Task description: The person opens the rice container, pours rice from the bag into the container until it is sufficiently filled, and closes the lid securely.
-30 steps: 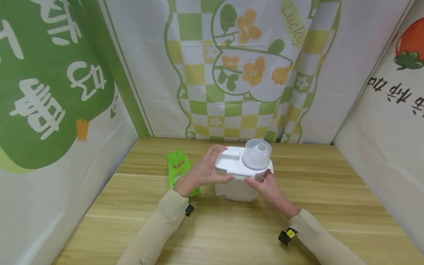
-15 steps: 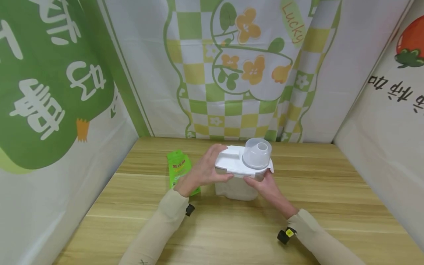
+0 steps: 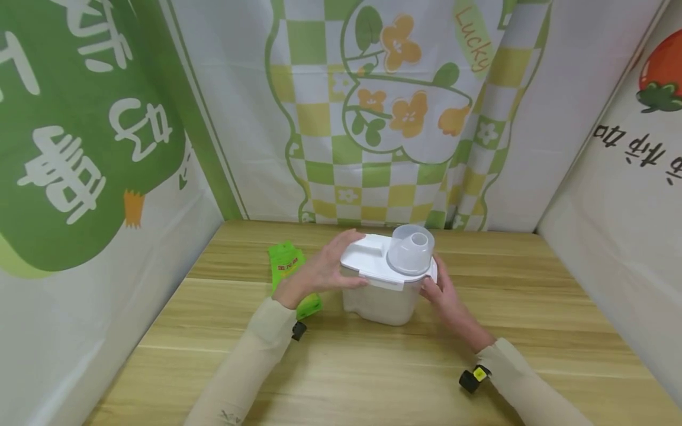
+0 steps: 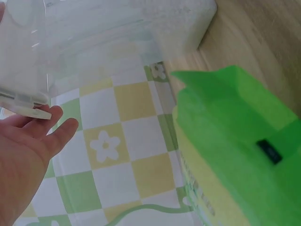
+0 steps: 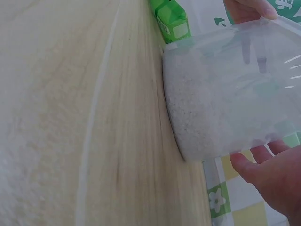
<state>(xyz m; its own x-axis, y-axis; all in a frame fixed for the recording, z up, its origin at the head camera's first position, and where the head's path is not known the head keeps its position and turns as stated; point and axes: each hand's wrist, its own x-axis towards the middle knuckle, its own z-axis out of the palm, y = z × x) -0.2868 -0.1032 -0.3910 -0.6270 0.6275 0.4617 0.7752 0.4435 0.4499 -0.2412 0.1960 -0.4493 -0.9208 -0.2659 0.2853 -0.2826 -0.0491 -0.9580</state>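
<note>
A clear storage container (image 3: 380, 305) with a white lid (image 3: 364, 260) stands on the table. A see-through measuring cup (image 3: 411, 251) sits upside down on the lid's right part. Whitish grains (image 5: 188, 106) show in its lower part in the right wrist view. My left hand (image 3: 325, 266) grips the lid's left end, thumb in front and fingers at the back. At the right end, my right hand (image 3: 450, 299) holds the container just under the lid, by the side latch. A side latch (image 4: 35, 112) sticks out beside the left fingers in the left wrist view.
A green packet (image 3: 285, 260) lies left of the container, partly behind my left forearm; its top looks open in the left wrist view. A patterned cloth (image 3: 373, 177) hangs along the table's back edge. Printed cloth walls flank both sides.
My right hand has shifted from the container's front to its right end, thumb leaving the front latch. The container has turned slightly and moved a little left. My left hand keeps its grip.
</note>
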